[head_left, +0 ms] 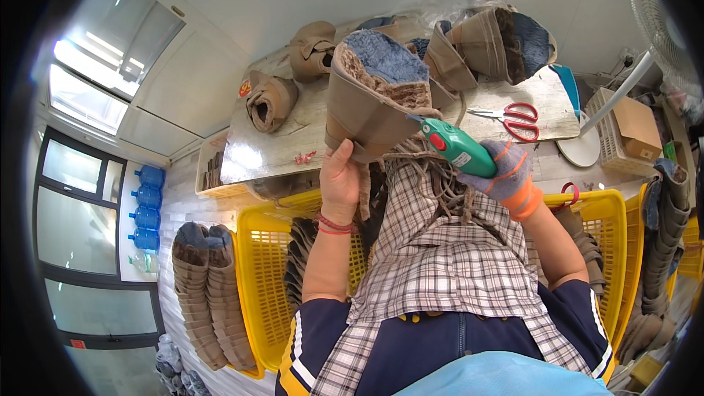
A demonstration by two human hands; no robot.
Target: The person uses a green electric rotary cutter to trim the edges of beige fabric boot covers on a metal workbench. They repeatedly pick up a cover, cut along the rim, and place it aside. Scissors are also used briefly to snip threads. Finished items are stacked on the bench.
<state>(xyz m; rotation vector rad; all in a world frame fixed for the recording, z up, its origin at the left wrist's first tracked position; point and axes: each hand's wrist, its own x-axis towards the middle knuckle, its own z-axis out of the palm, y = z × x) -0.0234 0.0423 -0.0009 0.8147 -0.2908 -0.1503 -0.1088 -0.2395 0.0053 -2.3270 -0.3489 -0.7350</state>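
My bare left hand (339, 182), with red cords at the wrist, grips the lower left side of a tan boot upper (370, 119) lined with blue and brown fleece. It is held up over the table's near edge, its wide opening facing up and away. My right hand (506, 176), in a grey and orange glove, is wrapped round a green handheld electric cutter (469, 152) with a red button. The cutter's tip meets the right edge of the upper. Below them, several brown trimmed strips (444, 183) lie on my plaid apron (440, 249).
More fleece-lined uppers (273, 101) and red-handled scissors (519, 120) lie on the worn table (246, 154). Yellow crates (253, 279) flank me, with stacked uppers (192, 286) outside the left one. A fan (660, 29) stands at far right, near a cardboard box (636, 126).
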